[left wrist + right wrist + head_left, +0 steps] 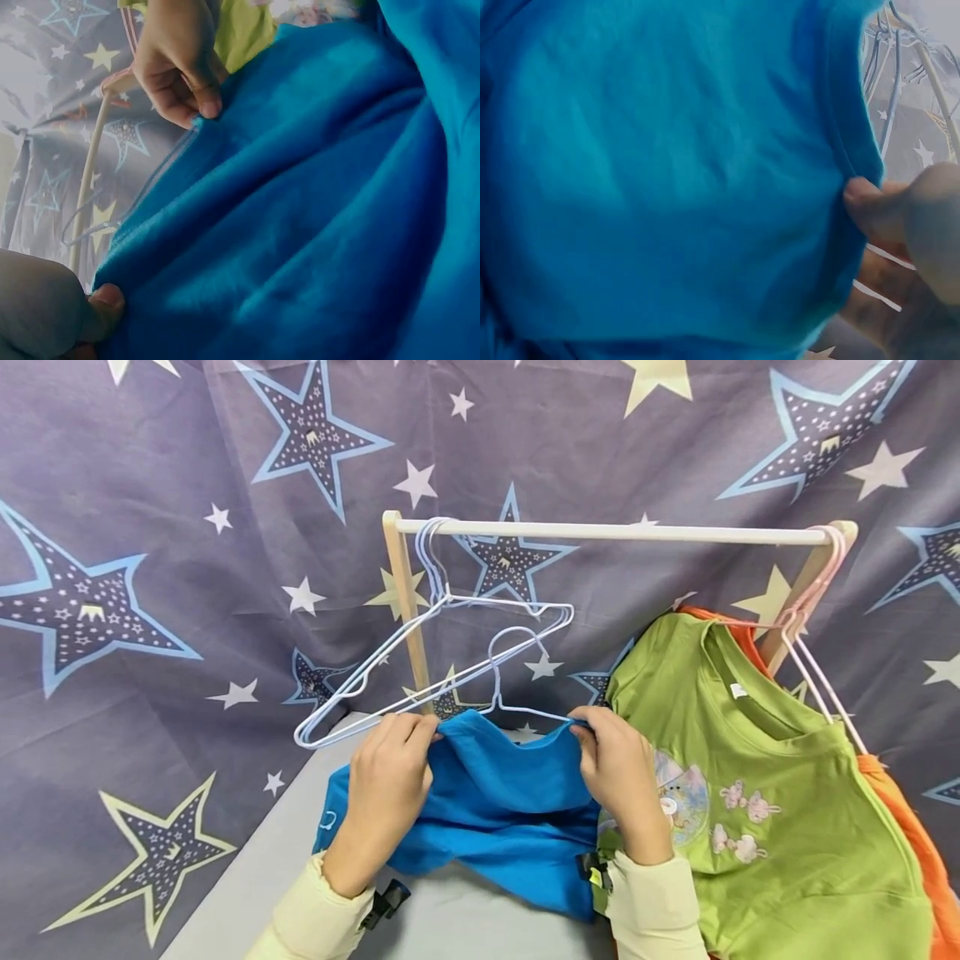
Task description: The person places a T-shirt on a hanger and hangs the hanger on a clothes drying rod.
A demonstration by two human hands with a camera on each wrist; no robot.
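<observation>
A blue shirt (510,785) hangs in folds between the two hands in the head view. My left hand (390,781) pinches its upper edge on the left, and my right hand (618,768) pinches the edge on the right. The right wrist view shows the right thumb pressing near the banded neckline (847,112). A pale blue hanger (497,681) rises behind the shirt, its hook free of the rail. One arm of that hanger reaches the right fingers; the rest is hidden by blue cloth.
A small rack with a white rail (600,532) stands behind. Several bare hangers (375,652) hang at its left end. At its right, a green shirt (780,793) and orange clothing (911,835) hang close to the right hand. Below lies a grey surface (457,914).
</observation>
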